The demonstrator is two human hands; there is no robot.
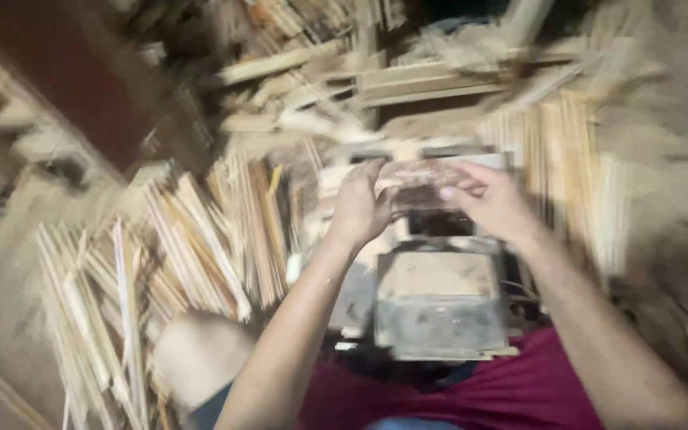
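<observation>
Head view: both forearms reach forward, left hand (357, 205) and right hand (491, 201) gripping either end of a blurred flat wooden piece (417, 176) above a grey block (439, 306)

Pale tan wooden strips (201, 239), grey dusty block (439, 306), maroon shirt (479, 390), dark red-brown panel (73, 87).

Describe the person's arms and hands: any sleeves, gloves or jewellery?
Both forearms are bare up to the frame edge, with no sleeves showing. The left hand and right hand wear no gloves. The blurred picture shows no rings, watch or bands. A maroon garment covers the torso below.
</observation>
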